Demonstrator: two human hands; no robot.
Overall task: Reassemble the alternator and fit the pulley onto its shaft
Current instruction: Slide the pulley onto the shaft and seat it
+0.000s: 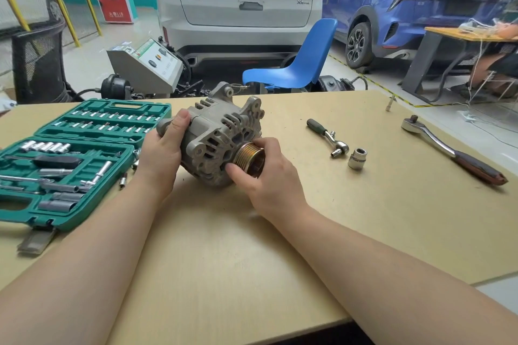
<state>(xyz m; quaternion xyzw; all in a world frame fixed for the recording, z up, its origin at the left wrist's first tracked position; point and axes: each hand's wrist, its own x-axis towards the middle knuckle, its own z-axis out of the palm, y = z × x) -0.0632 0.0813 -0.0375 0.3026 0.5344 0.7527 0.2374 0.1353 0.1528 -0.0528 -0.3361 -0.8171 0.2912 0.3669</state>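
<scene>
while left hand [162, 154] grips alternator [215, 134], right hand [266, 176] pinches pulley [248, 158]; no legible markings.

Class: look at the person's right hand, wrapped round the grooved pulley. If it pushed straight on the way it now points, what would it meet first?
The right hand, gripping the pulley, points toward the alternator. Its front housing would likely be met first; whether the pulley is already fully seated is unclear.

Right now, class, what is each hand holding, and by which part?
Left hand grips the grey cast-metal alternator by its rear end; right hand pinches the brass-coloured grooved pulley around its rim.
</scene>
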